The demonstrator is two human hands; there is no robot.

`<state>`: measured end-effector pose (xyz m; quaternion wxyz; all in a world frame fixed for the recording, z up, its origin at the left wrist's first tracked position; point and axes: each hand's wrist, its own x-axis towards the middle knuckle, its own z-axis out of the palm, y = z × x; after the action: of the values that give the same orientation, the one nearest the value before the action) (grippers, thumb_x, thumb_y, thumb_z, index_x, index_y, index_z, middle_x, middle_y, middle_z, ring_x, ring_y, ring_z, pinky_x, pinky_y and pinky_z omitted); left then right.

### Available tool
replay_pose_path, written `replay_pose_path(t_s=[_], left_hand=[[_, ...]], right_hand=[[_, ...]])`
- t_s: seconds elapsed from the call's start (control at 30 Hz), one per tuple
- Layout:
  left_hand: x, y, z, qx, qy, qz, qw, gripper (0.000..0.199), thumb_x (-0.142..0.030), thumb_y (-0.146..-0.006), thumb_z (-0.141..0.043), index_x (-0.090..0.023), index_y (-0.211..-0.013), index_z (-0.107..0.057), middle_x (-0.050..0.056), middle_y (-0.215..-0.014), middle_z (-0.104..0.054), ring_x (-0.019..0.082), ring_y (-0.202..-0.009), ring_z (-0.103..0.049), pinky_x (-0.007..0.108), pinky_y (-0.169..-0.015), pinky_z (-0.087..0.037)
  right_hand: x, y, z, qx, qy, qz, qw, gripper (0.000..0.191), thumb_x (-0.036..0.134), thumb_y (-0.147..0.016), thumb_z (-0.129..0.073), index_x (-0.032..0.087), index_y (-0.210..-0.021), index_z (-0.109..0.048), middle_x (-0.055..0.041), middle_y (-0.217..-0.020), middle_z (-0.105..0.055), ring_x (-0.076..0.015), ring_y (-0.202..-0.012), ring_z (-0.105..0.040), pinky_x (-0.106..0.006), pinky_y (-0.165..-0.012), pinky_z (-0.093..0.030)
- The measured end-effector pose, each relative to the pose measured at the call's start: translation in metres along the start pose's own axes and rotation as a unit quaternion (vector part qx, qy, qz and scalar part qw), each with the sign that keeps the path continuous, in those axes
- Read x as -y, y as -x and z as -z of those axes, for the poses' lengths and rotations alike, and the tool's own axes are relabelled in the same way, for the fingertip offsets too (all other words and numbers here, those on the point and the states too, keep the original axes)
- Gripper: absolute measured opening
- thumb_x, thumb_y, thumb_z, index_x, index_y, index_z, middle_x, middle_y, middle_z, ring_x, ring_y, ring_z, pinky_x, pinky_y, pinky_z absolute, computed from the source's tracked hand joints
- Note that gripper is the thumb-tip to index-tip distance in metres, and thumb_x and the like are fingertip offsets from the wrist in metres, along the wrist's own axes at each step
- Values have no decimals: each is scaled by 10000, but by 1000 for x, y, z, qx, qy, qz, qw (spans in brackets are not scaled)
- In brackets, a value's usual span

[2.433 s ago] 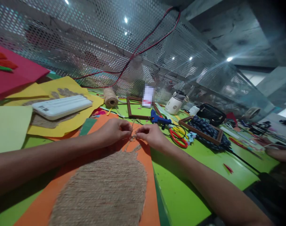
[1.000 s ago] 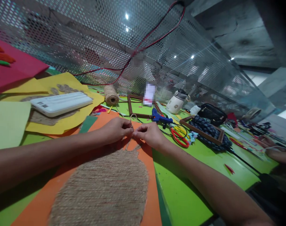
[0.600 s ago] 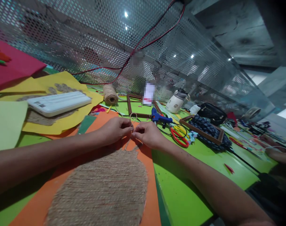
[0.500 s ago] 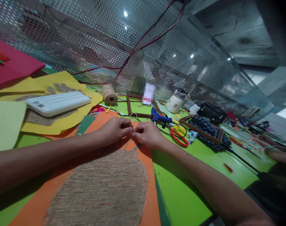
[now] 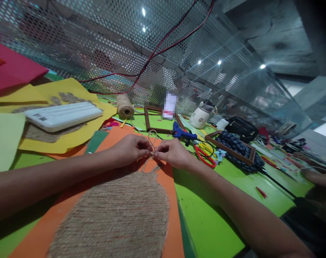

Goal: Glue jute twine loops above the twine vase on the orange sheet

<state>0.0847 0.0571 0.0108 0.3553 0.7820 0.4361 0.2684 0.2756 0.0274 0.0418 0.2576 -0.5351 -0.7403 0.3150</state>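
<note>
Between the fingertips of both hands is a thin piece of twine (image 5: 152, 133), looping up above them. My left hand (image 5: 133, 149) pinches it from the left, and my right hand (image 5: 170, 152) pinches it from the right, the fingertips nearly meeting. Just below them lies a shape covered in rows of brown twine (image 5: 117, 215), glued or laid on a sheet of orange paper (image 5: 175, 215). Thin strands run from its top edge up toward my fingers. The exact point where the twine is gripped is partly hidden by the fingers.
Beyond my hands stand a twine spool (image 5: 125, 106), a wooden frame (image 5: 163, 129) and a blue glue gun (image 5: 184, 132). Red-handled scissors (image 5: 205, 157) and a white bottle (image 5: 201, 115) are to the right. A white power bank (image 5: 63, 116) rests on yellow paper (image 5: 44, 145). Another person's hand (image 5: 318, 176) is far right.
Both hands have shifted slightly, with the fingertips a little lower and the twine loop standing clearer above them. The camera view has moved slightly.
</note>
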Motion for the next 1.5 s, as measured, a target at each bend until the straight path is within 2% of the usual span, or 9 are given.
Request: replay_pose_path(t_s=[0.13,0.3,0.53,0.67,0.73,0.87,1.03,1.27,1.5], left_hand=[[-4,0,2,16,-24,11,1000,214,-247,-770,-565,-183,-852,-752,48,-850,-770,207,-808,-696,302,-760,-514],[-5,2,0,31,-78,-20,996,257,-241,-836,-556,-194,-930,-790,62,-934,-784,227,-895,-706,319,-809,-516],[-4,2,0,35,-95,-5,995,240,-211,-840,-568,-180,-971,-767,56,-939,-785,219,-876,-714,304,-789,-527],[-2,0,-1,29,-106,-1,994,220,-175,-807,-587,-160,-949,-755,60,-919,-781,226,-861,-711,312,-780,-520],[-2,-1,-1,30,-111,1,993,202,-165,-800,-587,-153,-916,-753,66,-907,-780,231,-855,-709,319,-778,-517],[-2,-1,-1,32,-116,2,993,189,-151,-795,-583,-155,-885,-748,63,-894,-775,225,-843,-700,316,-772,-510],[-1,-1,-3,36,-103,0,994,188,-150,-797,-583,-186,-880,-748,32,-878,-775,200,-834,-703,287,-767,-506],[3,-1,-5,17,-97,3,995,147,-196,-798,-602,-182,-895,-711,41,-882,-768,214,-823,-695,294,-736,-491],[2,1,-4,18,-84,-5,996,118,-253,-821,-581,-184,-818,-678,21,-757,-724,193,-717,-658,272,-646,-448]], right_hand=[[-1,2,3,16,-3,8,1000,238,35,-774,-697,165,-575,-716,-1,-584,-666,-118,-564,-578,-245,-564,-418],[-1,3,5,17,11,14,1000,220,23,-753,-699,162,-586,-731,0,-588,-656,-114,-558,-558,-252,-563,-410],[1,0,-2,-18,-87,-69,994,158,79,-745,-719,147,-608,-760,-9,-592,-689,-110,-555,-556,-252,-576,-411],[4,-1,-10,-47,-109,-95,988,152,83,-749,-718,144,-620,-768,-22,-604,-706,-113,-556,-557,-260,-585,-411],[4,0,-14,-57,-104,-91,989,156,83,-751,-719,144,-614,-762,-28,-614,-700,-122,-564,-567,-273,-597,-425],[2,3,-18,-72,-62,-40,995,199,59,-762,-697,151,-591,-741,-18,-625,-647,-132,-579,-563,-290,-605,-433],[2,11,-15,-57,2,-6,998,242,15,-770,-689,153,-577,-730,-9,-623,-612,-130,-618,-556,-282,-622,-422],[3,15,-12,-71,39,-10,997,218,-9,-754,-724,151,-607,-739,-14,-662,-628,-131,-634,-564,-279,-635,-435],[-3,11,-13,-77,64,-2,995,213,-24,-743,-726,152,-623,-730,-7,-663,-641,-131,-624,-562,-271,-615,-425]])
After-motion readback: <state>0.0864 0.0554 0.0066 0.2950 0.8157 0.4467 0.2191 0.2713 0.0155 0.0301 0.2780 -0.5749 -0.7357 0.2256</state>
